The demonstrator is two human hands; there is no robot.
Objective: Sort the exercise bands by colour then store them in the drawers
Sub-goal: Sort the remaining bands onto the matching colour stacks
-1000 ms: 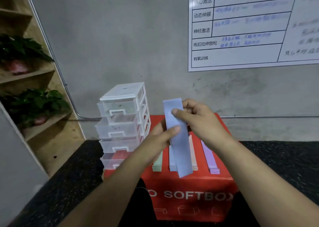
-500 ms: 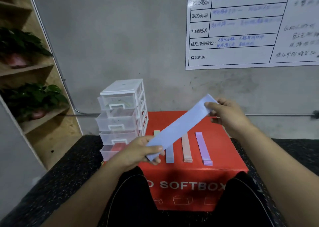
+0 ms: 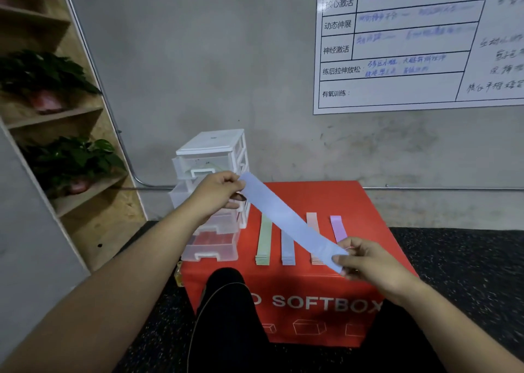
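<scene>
A pale blue exercise band (image 3: pixel 289 221) is stretched diagonally in the air above the red soft box (image 3: pixel 306 196). My left hand (image 3: pixel 215 194) pinches its upper end in front of the drawer unit (image 3: pixel 209 157). My right hand (image 3: pixel 368 262) pinches its lower end near the box's front right. On the box lie stacks of bands side by side: green (image 3: pixel 264 240), blue (image 3: pixel 287 252), pink (image 3: pixel 311 219) and purple (image 3: pixel 338 228). The held band partly covers the blue and pink stacks.
The clear plastic drawer unit stands on the box's left side, its lower drawers pulled out a little. A wooden shelf with potted plants (image 3: pixel 68 160) rises at the left. A whiteboard (image 3: pixel 411 43) hangs on the grey wall. My knees are against the box's front.
The band has swung round: my left hand rose from its low end to the high end by the drawers, and my right hand dropped from the upper right to the lower right.
</scene>
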